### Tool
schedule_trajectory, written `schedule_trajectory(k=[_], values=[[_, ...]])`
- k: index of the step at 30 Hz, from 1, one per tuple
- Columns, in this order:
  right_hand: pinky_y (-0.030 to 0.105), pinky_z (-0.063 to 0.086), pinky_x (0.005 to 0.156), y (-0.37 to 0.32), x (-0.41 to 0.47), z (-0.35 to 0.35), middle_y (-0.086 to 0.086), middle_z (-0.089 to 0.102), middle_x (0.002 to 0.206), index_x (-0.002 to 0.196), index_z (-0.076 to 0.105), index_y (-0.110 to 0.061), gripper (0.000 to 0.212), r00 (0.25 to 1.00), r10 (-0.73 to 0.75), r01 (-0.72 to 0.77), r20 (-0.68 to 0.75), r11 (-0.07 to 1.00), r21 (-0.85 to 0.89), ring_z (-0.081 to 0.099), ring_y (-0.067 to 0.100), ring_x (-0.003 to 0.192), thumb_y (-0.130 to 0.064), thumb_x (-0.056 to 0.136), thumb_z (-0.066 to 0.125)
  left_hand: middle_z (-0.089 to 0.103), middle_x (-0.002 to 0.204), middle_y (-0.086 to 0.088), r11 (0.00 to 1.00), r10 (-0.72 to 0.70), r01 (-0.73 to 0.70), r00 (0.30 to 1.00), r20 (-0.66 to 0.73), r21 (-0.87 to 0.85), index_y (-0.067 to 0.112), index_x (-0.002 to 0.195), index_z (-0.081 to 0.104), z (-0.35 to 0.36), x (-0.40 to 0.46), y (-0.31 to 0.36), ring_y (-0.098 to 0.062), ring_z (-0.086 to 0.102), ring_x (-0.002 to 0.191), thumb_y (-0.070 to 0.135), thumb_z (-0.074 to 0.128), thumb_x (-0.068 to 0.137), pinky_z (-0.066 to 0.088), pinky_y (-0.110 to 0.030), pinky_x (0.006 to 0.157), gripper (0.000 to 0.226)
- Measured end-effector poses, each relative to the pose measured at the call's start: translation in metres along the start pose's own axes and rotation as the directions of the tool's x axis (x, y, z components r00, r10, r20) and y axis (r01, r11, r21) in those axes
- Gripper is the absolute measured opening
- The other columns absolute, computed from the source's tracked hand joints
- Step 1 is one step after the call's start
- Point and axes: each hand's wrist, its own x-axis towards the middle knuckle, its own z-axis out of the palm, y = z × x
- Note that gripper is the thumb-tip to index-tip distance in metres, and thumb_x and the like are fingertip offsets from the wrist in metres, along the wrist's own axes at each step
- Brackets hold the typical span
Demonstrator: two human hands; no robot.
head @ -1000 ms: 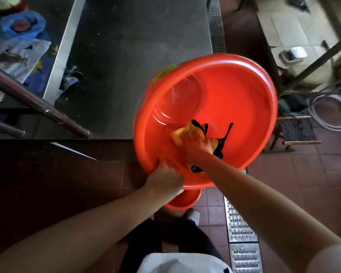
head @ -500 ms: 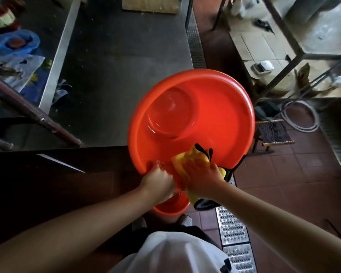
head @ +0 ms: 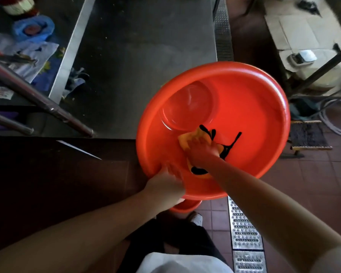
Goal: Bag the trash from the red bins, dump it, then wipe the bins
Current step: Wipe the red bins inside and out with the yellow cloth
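The round red plastic bin (head: 244, 107) is gripped at its near rim by the left hand (head: 166, 184), fingers curled. A yellow-and-black cloth (head: 197, 137) is pressed inside by the right hand (head: 202, 150), its fingers flat. The tilted bin could be pushed out of that single grip by hard wiping.

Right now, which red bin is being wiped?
The big red bin gripped by the left hand, yellow cloth inside under the right hand; the smaller red bin sits below, untouched.

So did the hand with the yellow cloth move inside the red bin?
Yes. The right hand slid the yellow cloth from the near rim up toward the bin's round bottom.
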Motion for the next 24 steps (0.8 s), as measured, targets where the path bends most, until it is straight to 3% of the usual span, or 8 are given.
schedule_trajectory(k=[4,9,10,12,17,21,24], values=[[0.057,0.025,0.111,0.001,0.034,0.007,0.0,0.038,0.153,0.15,0.036,-0.025,0.047,0.999,0.017,-0.016,-0.033,1.0,0.025,0.026,0.025,0.145,-0.033,0.104,0.03,0.074,0.092,-0.021,0.994,-0.056,0.054,0.998,0.025,0.092,0.002,0.093,0.078,0.003,0.002,0.011,-0.037,0.072,0.084,0.046,0.076,0.06,0.058,-0.045,0.075,0.055],[0.056,0.024,0.112,0.005,0.034,0.009,-0.002,0.044,0.148,0.147,0.038,-0.03,0.046,0.997,0.005,-0.005,-0.073,1.0,0.003,0.032,0.023,0.141,-0.037,0.103,0.029,0.074,0.091,-0.02,0.992,-0.028,0.023,0.999,0.041,0.123,0.008,0.09,0.08,0.008,0.002,0.014,-0.037,0.071,0.084,0.032,0.055,0.07,0.057,-0.046,0.076,0.039],[0.056,0.024,0.112,0.005,0.029,0.009,-0.002,0.044,0.148,0.147,0.039,-0.031,0.045,0.997,-0.008,0.007,-0.076,1.0,-0.016,0.032,0.024,0.141,-0.037,0.103,0.03,0.074,0.091,-0.021,0.991,-0.028,0.023,0.999,0.041,0.129,0.007,0.089,0.079,0.008,0.001,0.013,-0.038,0.071,0.083,0.031,0.059,0.069,0.057,-0.047,0.077,0.037],[0.057,0.023,0.111,0.004,0.013,0.005,0.0,0.042,0.147,0.146,0.039,-0.032,0.045,0.998,-0.027,0.025,-0.052,0.999,-0.043,0.031,0.026,0.14,-0.036,0.101,0.032,0.073,0.089,-0.023,0.992,-0.031,0.026,0.999,0.041,0.125,0.005,0.088,0.079,0.008,0.001,0.012,-0.04,0.07,0.082,0.035,0.072,0.063,0.057,-0.048,0.077,0.04],[0.056,0.026,0.111,0.0,-0.058,0.0,0.001,0.025,0.156,0.154,0.023,-0.032,0.057,1.0,-0.024,0.025,-0.007,0.999,0.026,0.02,0.03,0.146,-0.039,0.1,0.039,0.073,0.075,-0.018,1.0,-0.006,0.006,1.0,-0.003,0.003,0.008,0.079,0.079,0.005,0.004,0.013,-0.038,0.07,0.074,0.054,0.077,0.049,0.054,-0.046,0.076,0.055],[0.052,0.025,0.112,-0.003,-0.117,0.004,0.002,0.031,0.151,0.153,0.029,-0.036,0.056,0.997,0.012,-0.005,-0.076,0.996,0.092,0.027,0.026,0.145,-0.049,0.099,0.04,0.068,0.111,-0.029,0.991,0.054,-0.071,0.988,0.144,0.111,0.006,0.113,0.071,0.011,0.007,0.016,-0.053,0.06,0.107,0.057,0.058,0.083,0.042,-0.063,0.095,0.06],[0.053,0.023,0.113,-0.007,-0.145,0.008,0.002,0.024,0.157,0.155,0.02,-0.042,0.07,0.996,-0.016,0.025,-0.083,0.994,0.11,0.022,0.027,0.148,-0.072,0.093,0.032,0.062,0.119,-0.033,0.99,0.071,-0.087,0.987,0.146,0.108,0.0,0.121,0.064,0.007,0.007,0.009,-0.055,0.056,0.112,0.056,0.057,0.087,0.038,-0.064,0.098,0.066]])
